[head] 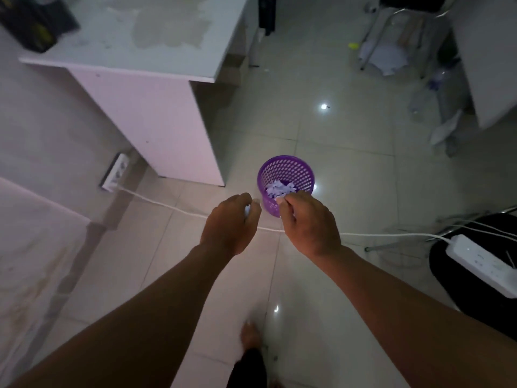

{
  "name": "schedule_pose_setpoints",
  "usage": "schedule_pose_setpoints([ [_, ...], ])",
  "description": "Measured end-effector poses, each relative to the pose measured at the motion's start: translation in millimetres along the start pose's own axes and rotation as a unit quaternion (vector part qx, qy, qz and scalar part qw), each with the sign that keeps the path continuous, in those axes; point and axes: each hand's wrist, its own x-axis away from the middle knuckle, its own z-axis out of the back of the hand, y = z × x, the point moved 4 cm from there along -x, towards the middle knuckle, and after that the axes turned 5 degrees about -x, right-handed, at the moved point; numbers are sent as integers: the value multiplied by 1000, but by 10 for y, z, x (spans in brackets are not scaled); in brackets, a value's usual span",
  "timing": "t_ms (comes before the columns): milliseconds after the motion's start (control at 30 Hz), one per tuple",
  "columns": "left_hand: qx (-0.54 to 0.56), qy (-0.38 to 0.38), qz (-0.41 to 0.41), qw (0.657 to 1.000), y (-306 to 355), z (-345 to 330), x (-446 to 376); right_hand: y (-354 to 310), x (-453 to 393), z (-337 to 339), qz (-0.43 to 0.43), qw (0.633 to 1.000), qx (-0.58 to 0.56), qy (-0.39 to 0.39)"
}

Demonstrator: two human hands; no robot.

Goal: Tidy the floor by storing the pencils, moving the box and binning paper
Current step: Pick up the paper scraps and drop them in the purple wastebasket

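On the pale tiled floor (349,169), just off the near corner of the white desk cabinet (156,130), stood item one: a small purple perforated plastic bin (286,175), upright, mouth facing straight up, its long axis vertical. It was partly filled with white scraps of torn paper (279,189).

Item two: left hand (230,222), fingers curled around a small white scrap, hovering just left of the bin's rim and not over the opening.

Item three: right hand (309,222), fingertips pinched together at the bin's near rim; whether a scrap sat in the pinch could not be told.

Item four: white power cable (167,205), running across the floor from a wall socket (116,172) under both hands to a white power strip (481,261) on a black seat at the right edge.

Item five: more white crumpled paper (383,57), lying under a metal-legged chair (405,21) at the far right of the floor, well apart from the bin.

Risks, as judged:
- Released from its present spot, the left hand's scrap would probably fall outside the bin.
- The bin looked light; a knock on the rim could tip it and spill the scraps.
- The cable lay across the walking path, a likely trip hazard on the way to the far paper.
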Motion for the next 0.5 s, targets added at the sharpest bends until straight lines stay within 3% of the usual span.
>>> schedule_pose_setpoints([
  [233, 18, -83, -5, 996, 84, -896, -1147, 1021, -767, -166, -59, 998, 23, -13],
  [500, 34, -120, 80, 989, -182, -1958, -2187, 2099, -1513, -791, -97, 993, 9, -72],
])
